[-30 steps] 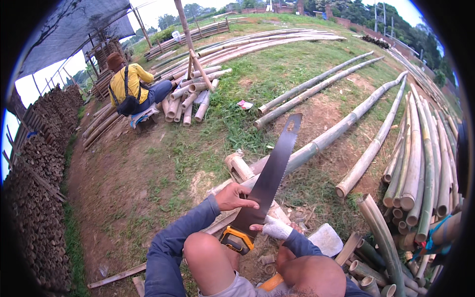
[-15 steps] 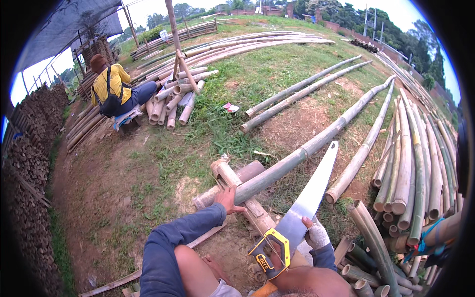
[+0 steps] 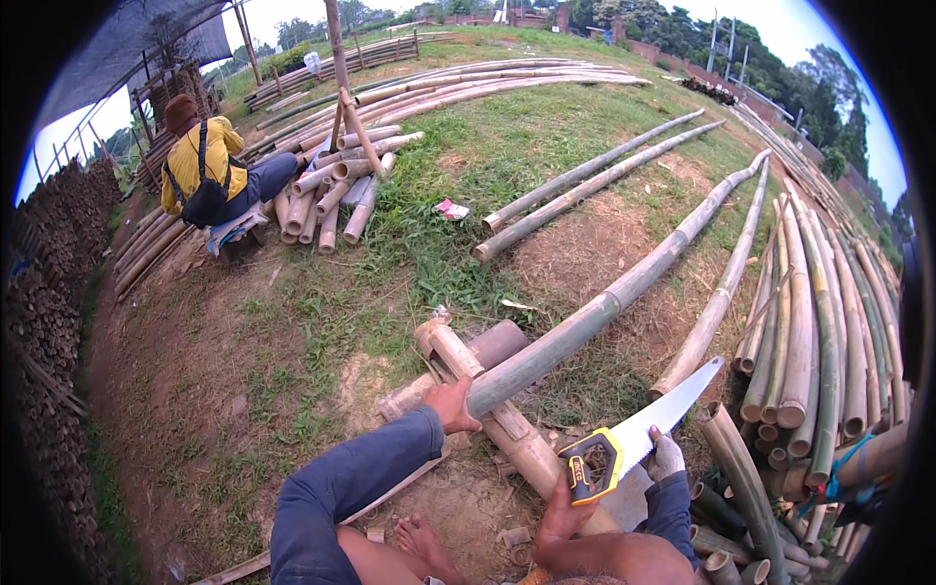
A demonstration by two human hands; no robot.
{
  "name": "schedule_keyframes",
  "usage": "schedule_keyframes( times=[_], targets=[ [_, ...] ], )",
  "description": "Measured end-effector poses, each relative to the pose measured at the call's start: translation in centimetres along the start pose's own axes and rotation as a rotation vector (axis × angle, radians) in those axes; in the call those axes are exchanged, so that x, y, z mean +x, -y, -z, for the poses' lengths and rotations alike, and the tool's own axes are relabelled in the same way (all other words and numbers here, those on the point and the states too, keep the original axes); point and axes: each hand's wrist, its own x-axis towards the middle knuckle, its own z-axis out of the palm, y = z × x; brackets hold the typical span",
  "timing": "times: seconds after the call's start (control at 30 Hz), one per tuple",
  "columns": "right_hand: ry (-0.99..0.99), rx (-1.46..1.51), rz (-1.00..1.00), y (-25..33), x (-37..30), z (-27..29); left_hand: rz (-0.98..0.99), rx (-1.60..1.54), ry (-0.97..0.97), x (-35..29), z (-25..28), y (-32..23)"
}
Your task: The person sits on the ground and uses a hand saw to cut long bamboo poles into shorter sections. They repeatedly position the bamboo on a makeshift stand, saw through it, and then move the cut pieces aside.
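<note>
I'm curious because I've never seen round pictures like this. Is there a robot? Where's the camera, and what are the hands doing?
There's no robot, just a person's own hands. A wide fisheye camera on their head looks down, so the picture looks round and straight things bend. The bare left hand touches the near end of a long bamboo pole, which lies across a bamboo support. The gloved right hand holds a handsaw by its blade, not its yellow-and-black handle. More bamboo poles lie on the ground at the right. Another person in yellow sits at the upper left.
</note>
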Motion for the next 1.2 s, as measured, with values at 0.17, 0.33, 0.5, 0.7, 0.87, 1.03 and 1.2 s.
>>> schedule_keyframes(
  times=[0.17,0.33,0.5,0.7,0.87,1.03,1.2],
  targets=[
    [0.002,0.091,-0.007,-2.1,0.7,3.7,-0.058,-0.256,0.094,-2.4,3.9,-1.0],
    [-0.199,0.017,-0.13,-5.2,3.3,8.1,-0.122,-0.133,0.024,-4.4,5.0,-2.5],
    [-0.258,-0.566,0.146,-4.4,-0.7,7.4,-0.149,-0.075,-0.002,-5.8,4.4,-4.3],
    [-0.075,-0.339,0.385,0.2,-5.0,-5.2,-0.203,-0.049,-0.007,-7.6,2.8,-6.9],
    [0.459,0.526,0.055,5.4,3.5,-17.7,-0.219,-0.049,-0.058,-8.4,2.9,-7.7],
    [0.156,0.43,0.145,8.7,5.9,-23.4,-0.196,-0.088,-0.041,-8.7,3.7,-8.0],
    [0.212,0.428,0.139,7.9,5.9,-23.3,-0.155,-0.177,0.094,-9.7,5.4,-7.7]
  ],
)
